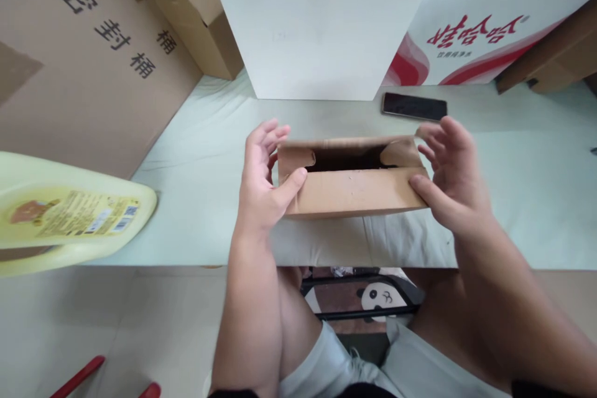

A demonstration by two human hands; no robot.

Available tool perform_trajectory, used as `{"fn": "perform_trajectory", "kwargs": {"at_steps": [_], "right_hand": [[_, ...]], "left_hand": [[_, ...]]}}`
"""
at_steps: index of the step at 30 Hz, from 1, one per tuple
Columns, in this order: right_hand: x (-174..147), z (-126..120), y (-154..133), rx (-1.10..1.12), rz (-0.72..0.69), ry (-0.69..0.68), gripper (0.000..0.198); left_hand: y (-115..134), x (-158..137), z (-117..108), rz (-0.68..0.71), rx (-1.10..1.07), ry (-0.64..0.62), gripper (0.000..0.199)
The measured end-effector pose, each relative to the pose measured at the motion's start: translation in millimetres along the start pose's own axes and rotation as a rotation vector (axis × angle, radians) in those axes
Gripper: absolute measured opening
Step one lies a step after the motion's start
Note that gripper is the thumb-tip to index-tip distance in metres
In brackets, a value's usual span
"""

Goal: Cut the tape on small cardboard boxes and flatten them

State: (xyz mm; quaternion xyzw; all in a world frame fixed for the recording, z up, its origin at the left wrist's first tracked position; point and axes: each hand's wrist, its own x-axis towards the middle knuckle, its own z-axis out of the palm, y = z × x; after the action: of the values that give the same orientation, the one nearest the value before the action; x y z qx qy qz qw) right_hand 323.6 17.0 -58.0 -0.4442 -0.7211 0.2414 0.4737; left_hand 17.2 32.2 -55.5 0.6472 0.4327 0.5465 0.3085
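A small brown cardboard box (352,193) is in front of me at the table's near edge, its top partly open and its inside dark. Short side flaps are folded in at both ends of the opening. My left hand (268,183) grips the box's left end, thumb on the front panel and fingers curled beside the end. My right hand (450,177) is at the right end, its thumb pressing the front corner while its fingers are raised and slightly blurred. Whatever may lie inside the box is hidden.
Behind the box stand a white carton (321,40) and a red-and-white printed carton (466,31). A phone (414,106) lies nearby. On the left are a large cardboard box (88,93) and a pale yellow jug (69,214). A green cloth (522,199) covers the table.
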Motion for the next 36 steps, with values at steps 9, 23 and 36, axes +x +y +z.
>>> {"fn": "perform_trajectory", "kwargs": {"at_steps": [9,23,36], "right_hand": [[-18.3,15.4,-0.7,-0.002,0.023,0.16,0.026],[-23.1,27.4,10.1,0.134,0.031,0.18,0.035],[-21.5,31.1,11.0,0.103,0.032,0.258,0.035]], "left_hand": [[12.8,7.8,6.3,-0.041,-0.022,0.065,0.006],[11.8,0.7,3.0,-0.166,-0.11,0.063,0.015],[17.0,4.5,4.2,-0.399,-0.097,-0.013,0.028]]}}
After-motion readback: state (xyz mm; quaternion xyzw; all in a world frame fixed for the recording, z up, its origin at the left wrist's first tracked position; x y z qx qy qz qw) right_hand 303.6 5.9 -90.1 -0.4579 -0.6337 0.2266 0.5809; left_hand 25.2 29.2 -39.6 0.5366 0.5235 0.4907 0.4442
